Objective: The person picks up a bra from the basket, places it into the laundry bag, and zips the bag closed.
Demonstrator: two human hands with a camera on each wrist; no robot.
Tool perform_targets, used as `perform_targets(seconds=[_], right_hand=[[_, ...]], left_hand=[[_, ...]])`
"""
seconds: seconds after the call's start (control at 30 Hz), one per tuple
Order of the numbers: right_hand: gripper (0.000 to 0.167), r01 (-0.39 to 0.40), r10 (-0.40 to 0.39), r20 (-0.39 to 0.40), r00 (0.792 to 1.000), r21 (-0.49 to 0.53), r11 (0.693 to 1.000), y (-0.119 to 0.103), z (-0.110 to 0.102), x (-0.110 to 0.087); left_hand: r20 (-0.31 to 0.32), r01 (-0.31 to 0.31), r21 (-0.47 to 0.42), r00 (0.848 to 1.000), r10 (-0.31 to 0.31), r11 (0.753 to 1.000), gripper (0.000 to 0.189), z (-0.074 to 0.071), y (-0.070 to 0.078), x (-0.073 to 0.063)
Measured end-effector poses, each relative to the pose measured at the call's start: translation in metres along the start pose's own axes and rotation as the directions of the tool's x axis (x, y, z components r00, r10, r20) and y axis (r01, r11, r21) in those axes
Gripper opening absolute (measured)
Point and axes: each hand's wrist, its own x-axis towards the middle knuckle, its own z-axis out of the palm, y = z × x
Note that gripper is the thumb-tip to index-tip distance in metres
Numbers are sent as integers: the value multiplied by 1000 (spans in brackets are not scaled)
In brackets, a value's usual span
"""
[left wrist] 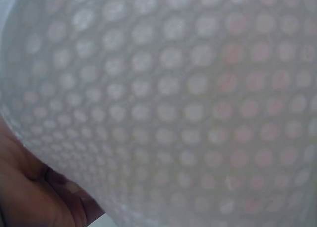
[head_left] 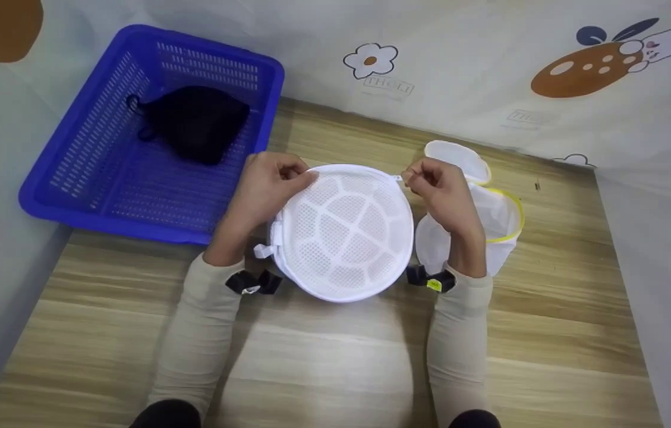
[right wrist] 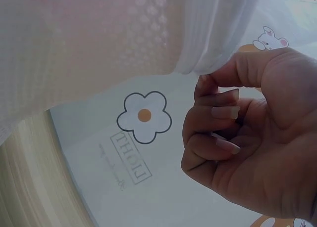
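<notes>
**Printed wall, wood-grain surface, and a white mesh bag at centre stage**

And here we are: the bag is dead centre, its round face turned up toward you. Your left hand pinches the rim at 11 o'clock, thumb on top. Over at 1 o'clock, your right hand nips a small white tab, a zip pull by the look of it. Both grips are narrow.

Working that edge seems to be the step in hand, so let the left pinch anchor the seam and hold it taut; slack mesh could well bunch under the tab. Guide the tab round the curve, not straight across, and ease off if it snags. Watch the loose white strap at 8 to 9 o'clock on the bag; it looks apt to catch.

Out wide, the blue basket sits at 10 o'clock, a black cloth item inside. At 3 o'clock a yellow-edged mesh bag lies partly hidden by your right wrist, so swing that arm gently.
</notes>
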Motion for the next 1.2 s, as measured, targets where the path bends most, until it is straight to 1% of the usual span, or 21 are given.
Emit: perform_targets(seconds=[0.37,0.7,0.93,1.07,1.2], right_hand=[[12,7,-7,8,1000,-19,1000,0,-1,1],[12,-4,4,0,1000,-17,1000,0,-1,1],[10,-50,50,5,999,-51,997,-36,2,-4],[11,-57,57,5,998,-60,997,-38,1,-5],[11,-66,66,2,998,-61,996,-37,0,-5]], left_hand=[[1,9,-19,1000,-9,1000,12,-1,1,0],[-29,33,-27,999,-34,999,12,0,-2,1],[-42,63,-55,997,-66,996,11,-1,-2,2],[-43,72,-57,996,-75,996,12,-2,-2,2],[-58,77,-60,995,-81,995,12,-3,-3,2]])
